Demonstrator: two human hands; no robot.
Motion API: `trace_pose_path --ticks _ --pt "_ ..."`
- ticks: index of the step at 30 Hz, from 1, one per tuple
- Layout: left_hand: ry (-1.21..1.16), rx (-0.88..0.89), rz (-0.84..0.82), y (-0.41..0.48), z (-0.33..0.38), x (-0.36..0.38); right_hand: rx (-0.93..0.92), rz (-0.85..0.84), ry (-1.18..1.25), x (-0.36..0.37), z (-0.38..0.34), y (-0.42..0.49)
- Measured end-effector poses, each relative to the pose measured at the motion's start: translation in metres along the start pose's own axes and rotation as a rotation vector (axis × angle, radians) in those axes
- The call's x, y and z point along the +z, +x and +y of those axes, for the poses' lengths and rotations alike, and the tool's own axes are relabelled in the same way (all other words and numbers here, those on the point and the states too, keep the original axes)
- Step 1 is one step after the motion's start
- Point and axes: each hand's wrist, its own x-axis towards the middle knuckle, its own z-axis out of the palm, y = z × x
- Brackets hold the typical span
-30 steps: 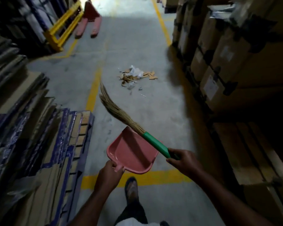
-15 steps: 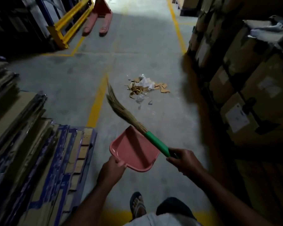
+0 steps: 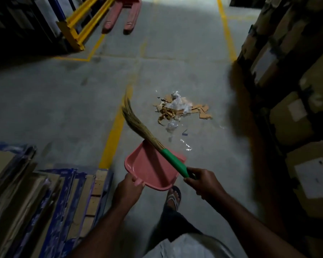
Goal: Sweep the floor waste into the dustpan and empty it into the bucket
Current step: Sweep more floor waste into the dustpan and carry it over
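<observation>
Our left hand [image 3: 127, 190] gripped the dustpan [image 3: 153, 168], our right hand [image 3: 203, 183] the broom [image 3: 149, 136], its bristles angling forward-left. The waste [image 3: 177, 110] lay on the floor [image 3: 63, 101] ahead, slightly right, nearer our right hand, untouched.

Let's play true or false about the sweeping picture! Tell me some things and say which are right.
1. The left hand holds the pink dustpan. True.
2. The broom has a red handle. False: the handle is green, gripped by the right hand.
3. The waste pile is already inside the dustpan. False: it lies on the floor ahead, and the dustpan looks empty.
4. A yellow line is painted on the floor. True.
5. The bucket stands beside the pile. False: no bucket is in view.
</observation>
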Motion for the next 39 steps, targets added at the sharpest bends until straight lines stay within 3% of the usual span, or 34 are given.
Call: trace_pose_path --ticks 13,19,24,29,33,39 --pt "0.028 0.011 -0.038 0.211 0.125 -0.062 0.107 -0.104 0.069 -0.056 -0.124 0.242" --pt "0.033 -0.052 -0.130 0.359 0.144 -0.031 0.243 -0.036 0.153 -0.030 -0.143 0.377" --pt "0.035 -0.115 -0.172 0.479 0.126 0.023 0.364 0.038 0.249 0.031 -0.133 0.513" --pt "-0.036 -0.214 -0.144 0.560 0.074 0.092 0.335 0.061 0.364 0.103 -0.103 0.657" --pt "0.050 -0.262 -0.164 0.598 0.030 0.137 0.315 0.009 0.395 0.143 -0.070 0.751" --pt "0.144 -0.213 -0.046 0.636 0.015 0.160 0.417 0.147 0.480 0.196 -0.005 0.795"
